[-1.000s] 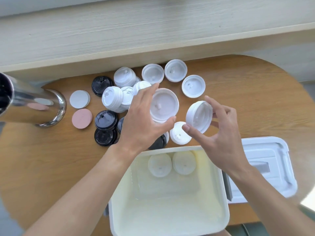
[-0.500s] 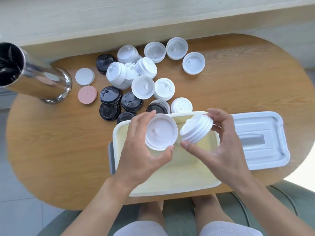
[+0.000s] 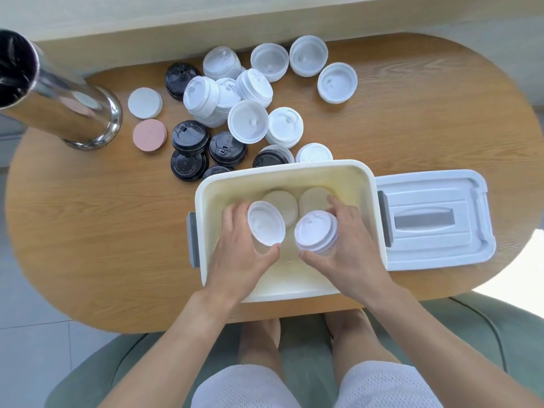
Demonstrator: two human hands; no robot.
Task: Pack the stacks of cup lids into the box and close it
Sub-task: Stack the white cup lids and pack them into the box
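A cream plastic box (image 3: 372, 184) stands open at the table's near edge. Two white lid stacks (image 3: 285, 201) lie against its far wall. My left hand (image 3: 235, 251) grips a white lid stack (image 3: 266, 226) inside the box, open side up. My right hand (image 3: 350, 251) grips another white lid stack (image 3: 315, 235) beside it, tilted. The two held stacks sit close together in the middle of the box. Beyond the box lie several white lid stacks (image 3: 248, 120) and black lid stacks (image 3: 190, 138). The box's white cover (image 3: 432, 219) rests to the right, touching the box.
A shiny steel cylinder (image 3: 59, 104) stands at the table's far left. A white disc (image 3: 144, 103) and a pink disc (image 3: 149, 135) lie beside it. The oval wooden table (image 3: 88, 231) ends just behind the box; a green seat (image 3: 500, 334) and my knees are below.
Both hands carried their white lid stacks from above the loose pile back toward me and down into the box. The view tilted downward, bringing the box to the centre.
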